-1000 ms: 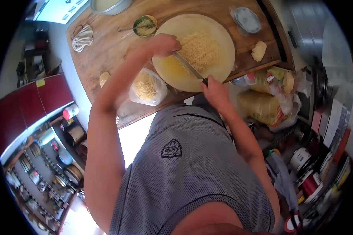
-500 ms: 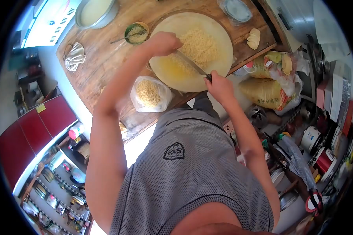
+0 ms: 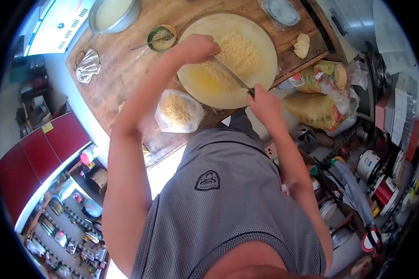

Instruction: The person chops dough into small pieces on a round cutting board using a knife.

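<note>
A knife (image 3: pixel 231 73) lies slantwise over a round pale board (image 3: pixel 187 74) bearing a heap of finely crumbled, pale yellow food (image 3: pixel 239 53). My right hand (image 3: pixel 266 106) is closed around its black handle at the board's near right edge. At the far end of the blade, my left hand (image 3: pixel 200 49) is curled shut on the tip; its fingertips are partly hidden. Yellow liquid or oil (image 3: pixel 202 81) spreads over the board's near left part. Close to my left forearm sits a plastic bag (image 3: pixel 195 118) of similar crumbs (image 3: pixel 176 110).
On the wooden table (image 3: pixel 125 65) stand a small green bowl (image 3: pixel 173 32) of chopped seasoning with a spoon and a metal basin (image 3: pixel 134 16) of whitish contents. A cloth (image 3: pixel 88 67) lies left, a pale sliced piece (image 3: pixel 301 45) right. Bulging sacks (image 3: pixel 309 107) crowd the right side.
Both hands and the knife have shifted slightly to the right across the crumbs. Both hands keep their hold on the knife.
</note>
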`<control>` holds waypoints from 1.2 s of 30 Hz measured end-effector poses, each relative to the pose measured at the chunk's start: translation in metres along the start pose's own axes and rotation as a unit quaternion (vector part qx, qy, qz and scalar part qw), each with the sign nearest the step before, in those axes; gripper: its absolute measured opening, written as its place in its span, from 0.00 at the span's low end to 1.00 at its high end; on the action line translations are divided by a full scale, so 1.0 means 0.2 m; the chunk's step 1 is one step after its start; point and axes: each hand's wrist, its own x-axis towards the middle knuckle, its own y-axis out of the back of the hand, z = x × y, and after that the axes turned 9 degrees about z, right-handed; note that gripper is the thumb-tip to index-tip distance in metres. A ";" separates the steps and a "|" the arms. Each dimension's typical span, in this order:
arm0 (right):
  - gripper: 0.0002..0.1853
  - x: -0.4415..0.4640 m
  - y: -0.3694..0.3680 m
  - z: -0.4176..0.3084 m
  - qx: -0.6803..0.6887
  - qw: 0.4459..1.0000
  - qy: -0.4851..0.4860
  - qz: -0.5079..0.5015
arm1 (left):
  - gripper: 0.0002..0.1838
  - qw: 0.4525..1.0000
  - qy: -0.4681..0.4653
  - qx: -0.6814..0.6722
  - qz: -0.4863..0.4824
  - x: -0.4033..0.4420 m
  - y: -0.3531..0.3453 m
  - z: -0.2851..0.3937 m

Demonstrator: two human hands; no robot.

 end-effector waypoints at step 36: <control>0.13 0.13 0.03 0.08 -0.016 1.000 0.000 0.015 | 0.08 0.999 0.028 0.020 0.020 0.13 -0.02 -0.09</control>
